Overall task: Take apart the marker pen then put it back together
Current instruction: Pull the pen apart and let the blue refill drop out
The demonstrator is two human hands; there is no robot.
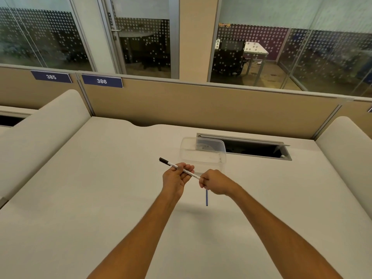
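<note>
I hold a slim white marker pen point(189, 172) slantwise above the white desk point(100, 198), its black end point(163, 160) pointing up and to the left. My left hand point(176, 178) grips the barrel near its middle. My right hand point(216, 182) is closed around the barrel's lower right end, which is hidden in the fist. A thin blue rod point(206, 198), seemingly the ink core, hangs straight down from under my right fist. Both hands are a little above the desk surface.
A clear plastic box point(202, 153) stands on the desk just behind my hands. Behind it is an open cable slot point(247, 150) in the desktop. Beige partitions point(201, 105) close off the back, padded dividers flank both sides.
</note>
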